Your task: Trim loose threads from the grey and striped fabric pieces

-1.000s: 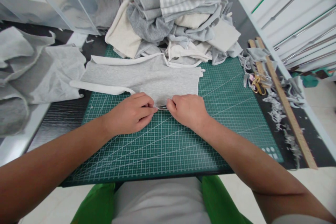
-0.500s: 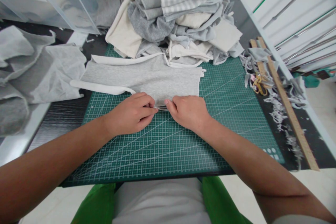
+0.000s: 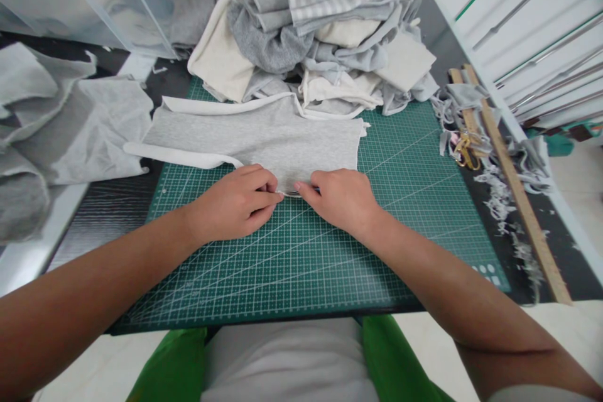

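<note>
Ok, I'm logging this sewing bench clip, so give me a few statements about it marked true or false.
1. Both hands, the left hand and the right hand, pinch the near edge of the grey fabric piece. True.
2. The grey fabric piece lies on a red cutting mat. False: the cutting mat is green with a white grid.
3. A wooden ruler lies to the right of the mat. True.
4. The fabric pile sits at the near edge of the mat. False: it is heaped at the far edge.
5. The right hand holds the scissors. False: they lie by the ruler, untouched.
</note>
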A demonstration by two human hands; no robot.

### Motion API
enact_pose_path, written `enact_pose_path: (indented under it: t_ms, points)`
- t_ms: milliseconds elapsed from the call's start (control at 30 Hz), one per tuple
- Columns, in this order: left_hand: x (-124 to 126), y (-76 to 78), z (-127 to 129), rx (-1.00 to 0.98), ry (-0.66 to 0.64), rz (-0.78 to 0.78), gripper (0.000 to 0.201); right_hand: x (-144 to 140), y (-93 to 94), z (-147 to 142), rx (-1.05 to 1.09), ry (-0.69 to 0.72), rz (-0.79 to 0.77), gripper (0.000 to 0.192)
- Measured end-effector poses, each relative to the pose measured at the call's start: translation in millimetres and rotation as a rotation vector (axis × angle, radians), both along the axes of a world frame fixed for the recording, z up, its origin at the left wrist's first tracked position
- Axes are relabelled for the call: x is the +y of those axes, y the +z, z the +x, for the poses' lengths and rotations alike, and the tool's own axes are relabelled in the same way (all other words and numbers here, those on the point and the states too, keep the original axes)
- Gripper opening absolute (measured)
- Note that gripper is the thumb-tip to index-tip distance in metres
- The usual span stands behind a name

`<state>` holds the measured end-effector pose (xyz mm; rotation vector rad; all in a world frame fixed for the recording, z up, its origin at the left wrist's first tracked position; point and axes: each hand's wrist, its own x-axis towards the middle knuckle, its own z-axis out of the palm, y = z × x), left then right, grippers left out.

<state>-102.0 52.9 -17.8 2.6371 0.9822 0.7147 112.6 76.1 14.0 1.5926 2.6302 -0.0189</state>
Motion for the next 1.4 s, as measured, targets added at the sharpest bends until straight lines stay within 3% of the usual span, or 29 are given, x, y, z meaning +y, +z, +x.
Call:
enact_pose_path:
  t_ms: [500, 1400]
  points:
    - [0.7, 1.3, 0.2, 0.009, -0.019, 0.002, 0.017, -5.7, 1.8, -6.7, -0.017, -0.046, -0.041, 0.059]
    - [-0.5, 1.4, -1.6, -0.041, -0.002, -0.005, 0.015, -8.1, 4.6, -5.3, -0.025, -0.002, -0.053, 0.059]
